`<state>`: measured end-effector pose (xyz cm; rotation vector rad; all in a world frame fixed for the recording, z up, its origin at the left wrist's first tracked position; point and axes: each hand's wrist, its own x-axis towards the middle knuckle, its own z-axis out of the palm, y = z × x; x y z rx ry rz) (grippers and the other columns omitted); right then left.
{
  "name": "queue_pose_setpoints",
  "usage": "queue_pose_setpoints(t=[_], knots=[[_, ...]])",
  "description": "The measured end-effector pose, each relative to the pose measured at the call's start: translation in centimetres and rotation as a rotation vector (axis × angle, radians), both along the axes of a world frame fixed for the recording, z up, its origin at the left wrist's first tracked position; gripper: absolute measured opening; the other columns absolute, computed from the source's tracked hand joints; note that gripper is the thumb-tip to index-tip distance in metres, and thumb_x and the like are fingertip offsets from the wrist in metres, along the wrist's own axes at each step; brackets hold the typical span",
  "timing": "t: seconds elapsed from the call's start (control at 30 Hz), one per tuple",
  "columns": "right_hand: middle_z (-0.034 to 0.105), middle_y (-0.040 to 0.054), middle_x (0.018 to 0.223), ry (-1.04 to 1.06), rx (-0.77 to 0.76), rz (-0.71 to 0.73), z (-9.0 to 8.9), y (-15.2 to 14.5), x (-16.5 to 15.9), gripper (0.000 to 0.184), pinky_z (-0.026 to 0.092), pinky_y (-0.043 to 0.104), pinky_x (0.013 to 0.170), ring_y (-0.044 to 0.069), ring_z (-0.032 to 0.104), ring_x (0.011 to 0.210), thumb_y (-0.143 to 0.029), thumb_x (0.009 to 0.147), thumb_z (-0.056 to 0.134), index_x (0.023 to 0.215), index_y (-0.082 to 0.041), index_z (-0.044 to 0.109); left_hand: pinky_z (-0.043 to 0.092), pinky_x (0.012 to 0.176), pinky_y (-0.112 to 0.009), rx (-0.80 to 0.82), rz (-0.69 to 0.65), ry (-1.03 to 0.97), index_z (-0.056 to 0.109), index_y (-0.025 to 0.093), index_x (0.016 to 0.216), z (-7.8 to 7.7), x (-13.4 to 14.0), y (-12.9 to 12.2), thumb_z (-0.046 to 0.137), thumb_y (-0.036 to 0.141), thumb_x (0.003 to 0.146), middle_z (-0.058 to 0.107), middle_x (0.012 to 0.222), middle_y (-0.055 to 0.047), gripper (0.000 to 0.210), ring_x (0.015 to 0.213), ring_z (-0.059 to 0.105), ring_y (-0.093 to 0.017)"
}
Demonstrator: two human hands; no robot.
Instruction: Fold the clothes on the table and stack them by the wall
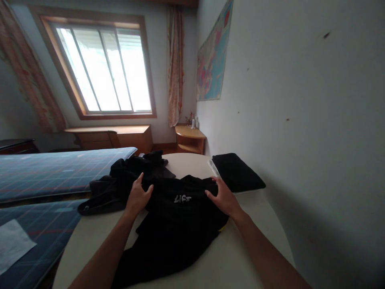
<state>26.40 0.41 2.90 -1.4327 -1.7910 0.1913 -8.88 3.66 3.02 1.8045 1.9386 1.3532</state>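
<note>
A black garment (177,224) with the white lettering "Life" lies spread on the round pale table (258,241). At its upper left edge is my left hand (138,197), open, thumb and forefinger apart, close to the cloth. My right hand (224,196) is at the upper right edge, its thumb also apart from the forefinger, touching or just above the fabric. The other fingers of both hands are partly hidden. A small yellow patch shows at the garment's right side. Left of it lies a crumpled heap of dark clothes (120,180).
A folded black cloth (237,172) rests at the table's far right, on something white. Blue plaid mattresses (60,170) stand along the left, one with a white sheet (13,245) on it. The wall (315,160) runs close on the right. A corner shelf (191,134) stands beyond.
</note>
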Motion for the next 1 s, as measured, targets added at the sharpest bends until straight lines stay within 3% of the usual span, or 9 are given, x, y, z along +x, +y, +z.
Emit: queue_pose_setpoints(t=[0.1, 0.17, 0.33, 0.47, 0.63, 0.73, 0.83, 0.93, 1.0], knots=[[0.062, 0.0136, 0.128, -0.124, -0.125, -0.024, -0.1, -0.5, -0.3, 0.056, 0.047, 0.045, 0.099, 0.031, 0.060, 0.116, -0.040, 0.079, 0.069, 0.130, -0.020, 0.055, 0.041, 0.110, -0.045, -0.072, -0.034, 0.203, 0.043, 0.013, 0.146, -0.8, 0.9, -0.7, 0.064, 0.034, 0.083, 0.041, 0.150, -0.020, 0.069, 0.135, 0.047, -0.035], [0.067, 0.0111, 0.120, -0.177, -0.181, -0.006, -0.1, -0.6, -0.3, 0.045, 0.048, 0.042, 0.094, 0.030, 0.064, 0.109, -0.033, 0.081, 0.067, 0.124, -0.022, 0.060, 0.045, 0.105, -0.044, -0.159, -0.048, 0.254, 0.042, 0.015, 0.147, -1.0, 1.3, -1.1, 0.063, 0.032, 0.084, 0.039, 0.151, -0.020, 0.068, 0.130, 0.052, -0.035], [0.072, 0.0046, 0.110, -0.196, -0.218, -0.014, 0.5, -0.4, 0.0, 0.026, 0.047, 0.034, 0.089, 0.024, 0.066, 0.104, -0.022, 0.087, 0.057, 0.110, -0.025, 0.067, 0.049, 0.090, -0.032, -0.321, -0.151, 0.232, 0.063, 0.017, 0.125, -0.2, 0.8, -1.1, 0.057, 0.017, 0.078, 0.063, 0.124, -0.012, 0.048, 0.106, 0.066, -0.026], [0.072, 0.0051, 0.111, -0.148, -0.173, -0.165, 1.3, -0.3, 0.3, 0.030, 0.046, 0.030, 0.089, 0.022, 0.066, 0.103, -0.014, 0.084, 0.053, 0.109, -0.022, 0.068, 0.047, 0.067, -0.027, -0.375, -0.250, 0.200, 0.071, 0.017, 0.086, 0.9, 0.6, -1.1, 0.050, 0.032, 0.084, 0.069, 0.080, -0.005, 0.026, 0.078, 0.066, -0.023], [0.074, 0.0035, 0.092, -0.125, -0.192, -0.227, 2.2, -0.6, 0.4, 0.022, 0.045, 0.029, 0.082, 0.021, 0.069, 0.091, -0.020, 0.086, 0.050, 0.093, -0.024, 0.071, 0.035, 0.048, -0.026, -0.470, -0.420, 0.156, 0.059, 0.018, 0.057, 1.6, 1.6, -1.9, 0.040, 0.065, 0.087, 0.055, 0.055, -0.001, 0.059, 0.051, 0.053, -0.018], [0.075, 0.0044, 0.092, -0.151, -0.233, -0.211, 2.2, -0.8, 0.1, 0.022, 0.046, 0.030, 0.080, 0.023, 0.070, 0.090, -0.034, 0.091, 0.052, 0.097, -0.025, 0.071, 0.044, 0.063, -0.028, -0.312, -0.463, 0.204, 0.065, 0.018, 0.069, 1.1, 2.4, -2.3, 0.048, 0.062, 0.086, 0.065, 0.075, -0.005, 0.050, 0.069, 0.061, -0.021], [0.075, 0.0073, 0.102, -0.215, -0.283, -0.197, 1.7, -0.8, -0.3, 0.035, 0.048, 0.033, 0.082, 0.026, 0.070, 0.097, -0.048, 0.092, 0.052, 0.111, -0.025, 0.070, 0.047, 0.081, -0.031, -0.245, -0.496, 0.222, 0.066, 0.020, 0.096, 0.1, 2.9, -2.3, 0.060, 0.050, 0.082, 0.070, 0.102, -0.007, 0.034, 0.091, 0.065, -0.024], [0.071, 0.0127, 0.118, -0.299, -0.332, -0.207, 0.9, -0.7, -0.5, 0.052, 0.049, 0.036, 0.089, 0.029, 0.067, 0.109, -0.046, 0.091, 0.058, 0.135, -0.019, 0.058, 0.048, 0.081, -0.031, -0.319, -0.474, 0.190, 0.056, 0.020, 0.125, -0.6, 2.9, -2.2, 0.064, 0.043, 0.080, 0.071, 0.104, -0.008, 0.051, 0.091, 0.067, -0.025], [0.069, 0.0150, 0.124, -0.341, -0.368, -0.217, 0.4, -0.6, -0.4, 0.061, 0.049, 0.038, 0.092, 0.030, 0.066, 0.112, -0.043, 0.090, 0.059, 0.145, -0.017, 0.049, 0.048, 0.075, -0.030, -0.369, -0.481, 0.178, 0.051, 0.021, 0.131, -0.7, 2.7, -2.1, 0.063, 0.038, 0.080, 0.072, 0.097, -0.006, 0.055, 0.084, 0.068, -0.023]])
